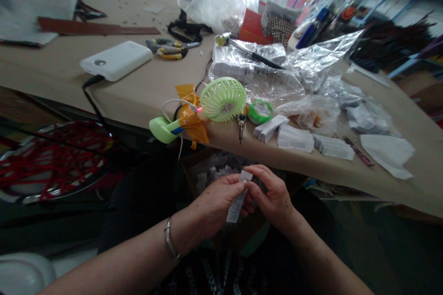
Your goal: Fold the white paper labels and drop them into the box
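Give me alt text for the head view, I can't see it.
A person's left hand and right hand hold a printed white label in front of a table. Orange tape fixes a green fan to the table's edge, left of three label stacks.

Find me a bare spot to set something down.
The tabletop looks bare either side of the white device: rightward to the orange tape, leftward to the pale sheet. Right of the green fan it's crowded: green tub, paper stacks, plastic bags.

1 green fan [224, 98] is taped at the table edge [121, 106]; 1 white device [116, 60] lies near pliers [172, 50].
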A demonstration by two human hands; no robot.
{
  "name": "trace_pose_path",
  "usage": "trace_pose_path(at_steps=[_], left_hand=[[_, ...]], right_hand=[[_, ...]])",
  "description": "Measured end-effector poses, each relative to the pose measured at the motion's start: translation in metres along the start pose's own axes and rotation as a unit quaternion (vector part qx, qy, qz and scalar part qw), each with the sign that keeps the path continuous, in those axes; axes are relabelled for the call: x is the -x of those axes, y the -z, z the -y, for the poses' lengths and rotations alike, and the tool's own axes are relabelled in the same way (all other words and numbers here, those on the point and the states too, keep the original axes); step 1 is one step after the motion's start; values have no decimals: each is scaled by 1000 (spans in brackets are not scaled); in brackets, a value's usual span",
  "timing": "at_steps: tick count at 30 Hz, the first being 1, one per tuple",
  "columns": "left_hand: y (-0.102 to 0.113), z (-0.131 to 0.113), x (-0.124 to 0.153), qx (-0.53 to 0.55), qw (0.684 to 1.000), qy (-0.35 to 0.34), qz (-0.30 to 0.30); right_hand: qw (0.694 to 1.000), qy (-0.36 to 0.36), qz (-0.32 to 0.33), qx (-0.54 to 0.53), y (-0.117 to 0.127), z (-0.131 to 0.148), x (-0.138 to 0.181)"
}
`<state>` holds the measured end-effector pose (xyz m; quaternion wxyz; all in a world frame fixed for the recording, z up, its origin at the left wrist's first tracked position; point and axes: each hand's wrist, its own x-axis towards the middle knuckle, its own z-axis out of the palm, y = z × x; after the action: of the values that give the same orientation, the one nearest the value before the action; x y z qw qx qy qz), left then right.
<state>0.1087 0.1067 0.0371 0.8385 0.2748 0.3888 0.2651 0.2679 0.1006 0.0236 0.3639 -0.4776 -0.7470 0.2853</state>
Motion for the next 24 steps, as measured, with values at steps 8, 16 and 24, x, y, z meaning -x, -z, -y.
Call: trace_pose_path(at_steps=[8,16,24], left_hand=[[1,-1,0,8,1000,-8,-11],[3,-2,0,16,999,-30,-28],[4,-4,-1,-48,995,-78,-42]], right_hand=[[1000,8,-5,21,-4,1,2],[945,-196,-32,-258,-8,1,-8],[915,-251,-14,-315,-13,6,-23]])
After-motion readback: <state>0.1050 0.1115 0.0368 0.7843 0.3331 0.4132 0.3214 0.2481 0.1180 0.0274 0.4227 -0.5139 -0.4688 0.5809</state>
